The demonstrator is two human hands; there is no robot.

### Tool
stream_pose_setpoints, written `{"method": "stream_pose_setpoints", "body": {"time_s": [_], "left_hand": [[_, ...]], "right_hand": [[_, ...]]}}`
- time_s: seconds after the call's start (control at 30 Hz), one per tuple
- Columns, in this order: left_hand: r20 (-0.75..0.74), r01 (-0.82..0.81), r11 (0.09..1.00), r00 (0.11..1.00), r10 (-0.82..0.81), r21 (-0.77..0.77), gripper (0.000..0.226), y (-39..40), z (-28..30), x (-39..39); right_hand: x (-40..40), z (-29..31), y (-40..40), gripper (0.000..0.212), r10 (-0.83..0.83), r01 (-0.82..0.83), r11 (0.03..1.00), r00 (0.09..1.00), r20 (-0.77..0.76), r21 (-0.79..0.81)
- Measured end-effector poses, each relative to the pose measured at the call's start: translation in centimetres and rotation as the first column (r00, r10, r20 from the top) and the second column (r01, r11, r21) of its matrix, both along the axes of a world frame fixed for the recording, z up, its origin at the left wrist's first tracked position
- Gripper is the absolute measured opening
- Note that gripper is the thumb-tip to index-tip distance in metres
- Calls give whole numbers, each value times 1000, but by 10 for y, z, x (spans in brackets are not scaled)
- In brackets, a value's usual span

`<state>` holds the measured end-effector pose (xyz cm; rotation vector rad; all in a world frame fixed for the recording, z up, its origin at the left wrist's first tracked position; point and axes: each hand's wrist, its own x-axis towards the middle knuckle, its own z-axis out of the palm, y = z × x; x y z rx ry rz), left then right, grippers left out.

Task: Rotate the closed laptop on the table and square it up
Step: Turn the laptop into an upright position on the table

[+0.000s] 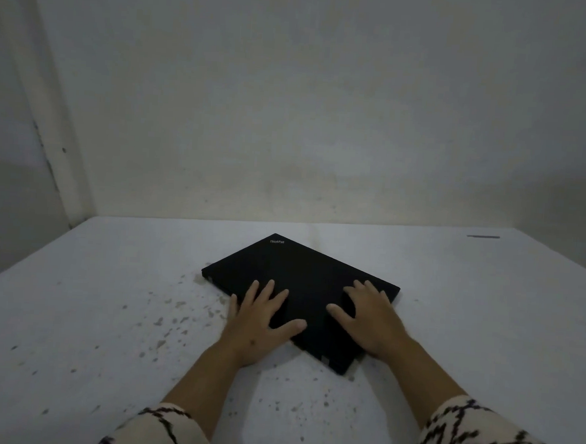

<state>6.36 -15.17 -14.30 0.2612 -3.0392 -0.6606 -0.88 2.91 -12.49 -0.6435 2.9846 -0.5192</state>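
Two bare hands lie flat on a closed black laptop (298, 284) that sits skewed on a white table (108, 296), one corner pointing toward the far wall (292, 101) and another toward the person. The left hand (258, 322) rests on the laptop's near-left edge with fingers spread and extended, its little finger just off the lid on the table side, thumb stretched across the lid. The right hand (371, 316) presses on the right part of the lid, fingers likewise splayed open, gripping nothing. A small logo (277, 241) shows near the far corner. Dark specks (172, 321) dot the tabletop left of the laptop. Patterned sleeves (477, 439) cover both forearms.
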Motion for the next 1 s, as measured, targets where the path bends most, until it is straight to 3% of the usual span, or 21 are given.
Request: {"method": "stream_pose_setpoints", "body": {"time_s": [0.23,0.47,0.6,1.0], "left_hand": [[26,-219,973,975,221,-79,78,39,-5,-10],[11,-308,951,951,308,-18,79,51,-5,-11],[27,-452,888,892,452,83,86,49,-1,-13],[38,-444,875,895,445,192,84,48,3,-18]], "right_hand": [[-40,0,-10,61,-22,23,999,1000,-17,39],[-62,1,-11,58,-102,104,992,995,-23,78],[-69,1,-10,54,-150,151,988,988,-34,40],[-65,1,-11,52,-190,191,982,980,-57,0]]}}
